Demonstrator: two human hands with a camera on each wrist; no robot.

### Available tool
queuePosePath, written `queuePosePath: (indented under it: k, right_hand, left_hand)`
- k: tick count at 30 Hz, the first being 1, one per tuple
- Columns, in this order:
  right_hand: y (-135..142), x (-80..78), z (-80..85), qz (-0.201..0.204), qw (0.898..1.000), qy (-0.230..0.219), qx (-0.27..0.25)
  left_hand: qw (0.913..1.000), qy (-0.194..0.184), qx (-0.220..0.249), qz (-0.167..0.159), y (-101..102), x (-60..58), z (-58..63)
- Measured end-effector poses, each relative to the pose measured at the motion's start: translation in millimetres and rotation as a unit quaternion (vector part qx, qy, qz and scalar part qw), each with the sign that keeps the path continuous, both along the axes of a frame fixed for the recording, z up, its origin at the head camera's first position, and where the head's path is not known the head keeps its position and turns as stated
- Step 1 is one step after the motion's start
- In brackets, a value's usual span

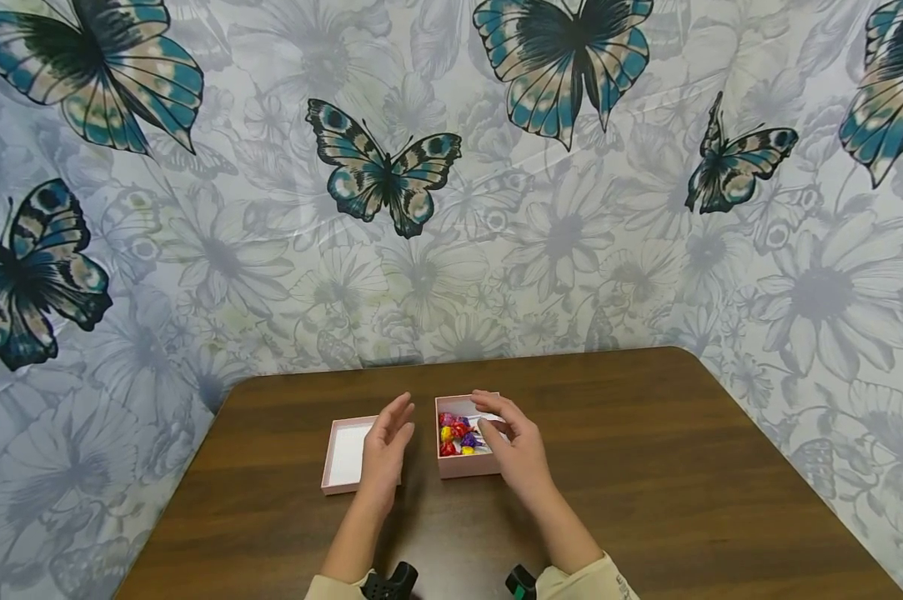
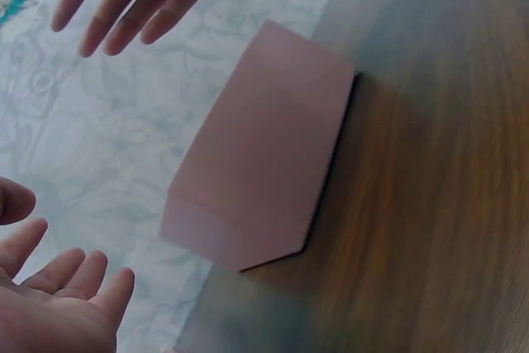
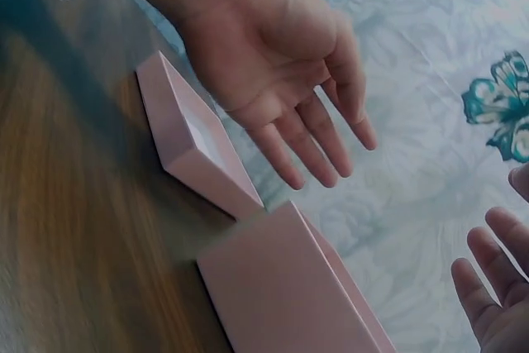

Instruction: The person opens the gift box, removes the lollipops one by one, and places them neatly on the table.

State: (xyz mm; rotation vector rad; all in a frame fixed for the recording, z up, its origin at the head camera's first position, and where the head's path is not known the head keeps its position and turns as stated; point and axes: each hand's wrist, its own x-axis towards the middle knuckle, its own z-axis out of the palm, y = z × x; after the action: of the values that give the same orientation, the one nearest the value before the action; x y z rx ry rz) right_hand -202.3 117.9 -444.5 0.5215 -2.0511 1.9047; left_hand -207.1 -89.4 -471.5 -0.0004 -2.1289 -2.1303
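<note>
A pink box (image 1: 469,467) sits on the table with shiny wrapped candies (image 1: 457,433) in red, yellow, purple and pink inside it. To its left lies the pink lid (image 1: 342,452), its white inside facing up. My left hand (image 1: 383,457) is raised between the two, covering the lid's right side in the head view, with relaxed fingers and nothing in them. My right hand (image 1: 521,450) hovers over the box's right edge, fingers loosely bent and holding nothing, hiding part of the contents. In the right wrist view, the left hand (image 3: 273,72) shows an open palm above the lid.
The brown wooden table (image 1: 646,467) reaches to a wall cloth (image 1: 564,250) printed with flowers and butterflies. Black bands (image 1: 391,581) are worn on both wrists, at the ends of light sleeves.
</note>
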Motion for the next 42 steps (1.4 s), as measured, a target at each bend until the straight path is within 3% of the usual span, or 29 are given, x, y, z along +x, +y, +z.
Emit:
queuePosePath:
  k: [7,18,26,34,42]
  right_hand:
    - [13,-8.3,-3.9,-0.028,0.999,-0.035,0.000]
    - [25,-24.7,-19.8,-0.053,0.994,-0.099,-0.002]
    - [26,-37.9,-29.4,-0.032,0.992,-0.124,0.012]
    - [21,-47.7,-35.2,0.012,0.992,-0.115,0.051]
    - [14,-57.0,-41.2,-0.002,0.983,-0.128,0.133]
  left_hand:
    - [0.9996,-0.006,0.016,-0.021,18,-5.8,-12.2]
    - [0.9990,-0.025,0.023,-0.029,34,-11.3,-28.5]
    - [0.9976,-0.035,0.043,-0.041,37,-16.7,-38.0]
    - [0.9966,-0.058,0.051,-0.028,39,-21.8,-46.5]
    - [0.9947,-0.070,0.067,-0.035,38,-24.0,-51.6]
